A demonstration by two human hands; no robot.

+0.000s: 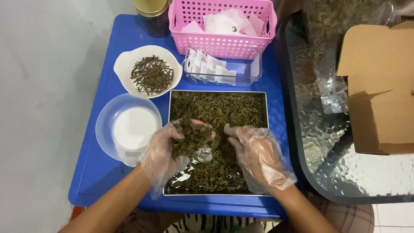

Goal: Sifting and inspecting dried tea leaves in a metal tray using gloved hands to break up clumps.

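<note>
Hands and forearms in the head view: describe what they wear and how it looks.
Both the left hand and the right hand wear loose, clear disposable plastic gloves, crinkled and glossy, baggy around the fingers. The glove cuffs end near the wrists in wrinkled, flared edges. The forearms are bare: no sleeves, watches or bracelets show.
</note>
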